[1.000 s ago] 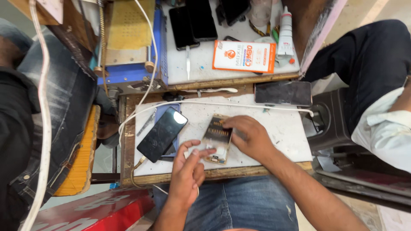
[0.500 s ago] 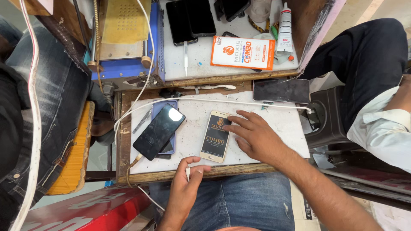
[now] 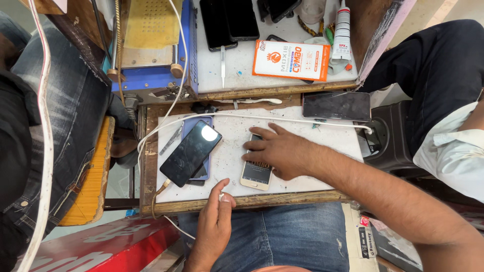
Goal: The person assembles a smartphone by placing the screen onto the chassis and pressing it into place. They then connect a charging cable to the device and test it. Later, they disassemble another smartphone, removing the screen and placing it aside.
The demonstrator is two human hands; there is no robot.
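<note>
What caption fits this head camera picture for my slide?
Right hand presses a gold phone on the white mat; left hand rests at the mat's edge.

Phones (image 3: 191, 152) on white worktable (image 3: 327, 138)

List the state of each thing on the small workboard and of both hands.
Gold phone: face up, screen lit, flat on the board.
Black phone: face up, dark, cable plugged in, lying on a blue phone.
White cable: slack across the board.
Right hand: fingers spread, pressing the gold phone.
Left hand: at the board's near edge, pinching a small white item.
</note>
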